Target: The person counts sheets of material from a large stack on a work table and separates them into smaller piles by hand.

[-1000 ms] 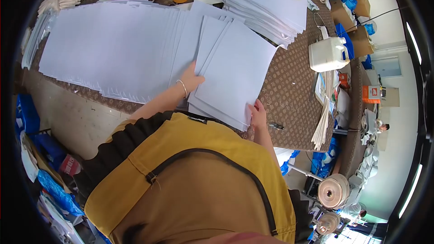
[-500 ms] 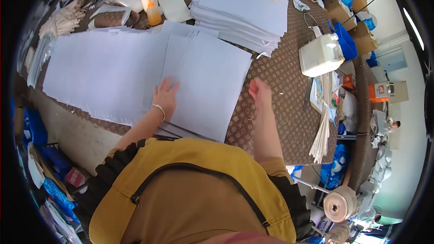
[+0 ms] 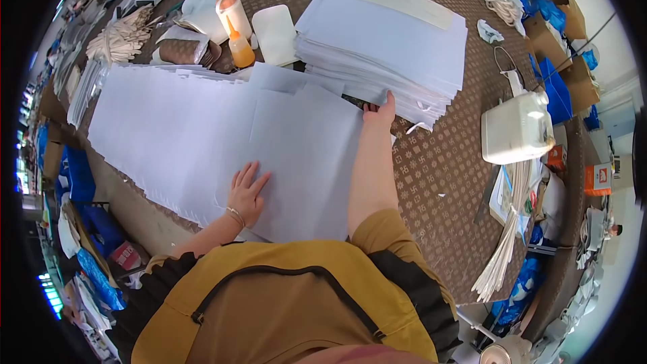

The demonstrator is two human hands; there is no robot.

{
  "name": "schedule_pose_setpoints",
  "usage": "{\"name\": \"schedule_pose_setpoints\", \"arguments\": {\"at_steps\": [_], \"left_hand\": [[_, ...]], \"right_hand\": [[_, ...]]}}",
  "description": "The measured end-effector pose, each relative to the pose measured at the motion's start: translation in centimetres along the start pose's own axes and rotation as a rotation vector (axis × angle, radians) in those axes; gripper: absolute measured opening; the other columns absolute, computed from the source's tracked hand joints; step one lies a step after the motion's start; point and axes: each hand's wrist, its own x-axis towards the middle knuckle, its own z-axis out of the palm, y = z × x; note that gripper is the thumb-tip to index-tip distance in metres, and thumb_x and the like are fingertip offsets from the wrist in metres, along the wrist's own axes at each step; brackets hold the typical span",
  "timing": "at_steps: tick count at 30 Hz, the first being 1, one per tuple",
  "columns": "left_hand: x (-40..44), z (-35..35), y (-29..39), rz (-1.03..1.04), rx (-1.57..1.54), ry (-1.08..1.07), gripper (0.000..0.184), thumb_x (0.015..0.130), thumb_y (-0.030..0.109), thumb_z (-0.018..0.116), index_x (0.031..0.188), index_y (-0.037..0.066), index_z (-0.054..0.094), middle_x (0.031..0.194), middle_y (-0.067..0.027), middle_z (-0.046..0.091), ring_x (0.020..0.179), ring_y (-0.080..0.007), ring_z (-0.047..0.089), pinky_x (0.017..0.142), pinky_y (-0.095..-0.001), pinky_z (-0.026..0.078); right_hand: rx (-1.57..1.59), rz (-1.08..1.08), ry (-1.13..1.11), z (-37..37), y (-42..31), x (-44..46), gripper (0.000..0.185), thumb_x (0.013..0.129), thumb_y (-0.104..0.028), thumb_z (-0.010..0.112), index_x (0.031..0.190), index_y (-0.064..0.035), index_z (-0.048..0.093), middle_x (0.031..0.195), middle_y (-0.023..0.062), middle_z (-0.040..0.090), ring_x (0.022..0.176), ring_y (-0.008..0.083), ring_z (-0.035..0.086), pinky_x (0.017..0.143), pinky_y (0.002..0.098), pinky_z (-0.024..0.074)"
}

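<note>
My left hand (image 3: 247, 195) lies with fingers spread on the near part of a large white sheet (image 3: 303, 155). That sheet rests on the right end of a wide spread of overlapping white sheets (image 3: 168, 131). My right hand (image 3: 381, 109) reaches past the sheet to the near edge of a thick stack of white sheets (image 3: 397, 27). Its fingers touch the edge of the stack, and whether they grip a sheet is not visible. A pale strip (image 3: 401, 1) lies on top of the stack.
An orange glue bottle (image 3: 240, 48), a white bottle (image 3: 233, 15) and a white pad (image 3: 275, 35) stand or lie behind the sheets. To the right are a white jerrycan (image 3: 517, 128) and a bundle of pale strips (image 3: 507, 236) on the brown patterned table (image 3: 431, 229).
The loose sheets under my hands now lie squared against the spread on the left. My right hand has left their right edge and moved forward to the stack. My left hand has opened flat.
</note>
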Motion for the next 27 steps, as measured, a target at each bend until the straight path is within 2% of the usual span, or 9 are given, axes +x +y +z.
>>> {"name": "schedule_pose_setpoints", "arguments": {"at_steps": [4, 7, 11, 20, 24, 27], "left_hand": [[0.7, -0.5, 0.1, -0.004, -0.030, -0.023, 0.055, 0.065, 0.008, 0.041, 0.120, 0.011, 0.050, 0.135, -0.0195, 0.031, 0.126, -0.0357, 0.026, 0.103, -0.0475, 0.018], [0.3, -0.8, 0.2, -0.017, -0.052, -0.043, 0.055, 0.065, 0.008, 0.042, 0.119, 0.011, 0.051, 0.135, -0.0199, 0.031, 0.126, -0.0359, 0.026, 0.104, -0.0477, 0.017], [0.7, -0.9, -0.2, -0.028, -0.080, -0.060, 0.055, 0.065, 0.008, 0.042, 0.119, 0.010, 0.051, 0.134, -0.0199, 0.031, 0.126, -0.0359, 0.026, 0.104, -0.0480, 0.017], [0.6, -0.9, -0.3, -0.036, -0.115, -0.082, 0.056, 0.063, 0.007, 0.044, 0.119, 0.013, 0.051, 0.135, -0.0187, 0.032, 0.126, -0.0360, 0.026, 0.103, -0.0493, 0.018], [0.6, -1.0, -0.6, -0.030, -0.133, -0.078, 0.057, 0.063, 0.007, 0.044, 0.119, 0.014, 0.051, 0.135, -0.0178, 0.032, 0.126, -0.0360, 0.027, 0.103, -0.0493, 0.019], [0.3, -0.7, -0.6, -0.030, -0.150, -0.048, 0.057, 0.063, 0.007, 0.044, 0.119, 0.014, 0.051, 0.135, -0.0175, 0.032, 0.126, -0.0362, 0.027, 0.103, -0.0490, 0.020]], "right_hand": [[-0.171, 0.023, 0.022, 0.0, 1.0, 0.3, 0.060, 0.075, -0.033, 0.066, 0.120, -0.0056, 0.038, 0.118, 0.0149, 0.042, 0.110, 0.0296, 0.042, 0.093, 0.0462, 0.0346], [-0.331, 0.045, -0.115, 0.4, 1.0, 1.4, 0.045, 0.081, -0.028, 0.061, 0.116, -0.0077, 0.043, 0.111, 0.0125, 0.048, 0.100, 0.0291, 0.049, 0.086, 0.0450, 0.0431], [-0.269, -0.044, -0.086, 1.3, 1.7, 2.4, 0.034, 0.086, -0.023, 0.055, 0.115, -0.0080, 0.045, 0.106, 0.0113, 0.051, 0.090, 0.0289, 0.054, 0.077, 0.0425, 0.0496], [-0.342, -0.137, -0.106, 5.3, 2.2, 5.4, 0.034, 0.088, -0.025, 0.052, 0.115, -0.0075, 0.044, 0.106, 0.0120, 0.051, 0.086, 0.0294, 0.056, 0.074, 0.0417, 0.0513], [-0.440, -0.119, -0.128, 6.6, 0.5, 8.1, 0.041, 0.086, -0.030, 0.054, 0.116, -0.0048, 0.042, 0.102, 0.0117, 0.053, 0.083, 0.0280, 0.058, 0.074, 0.0406, 0.0504], [-0.613, 0.052, -0.117, 6.5, -1.7, 7.5, 0.042, 0.085, -0.031, 0.056, 0.112, -0.0016, 0.044, 0.099, 0.0114, 0.055, 0.079, 0.0265, 0.060, 0.074, 0.0397, 0.0486]]}}
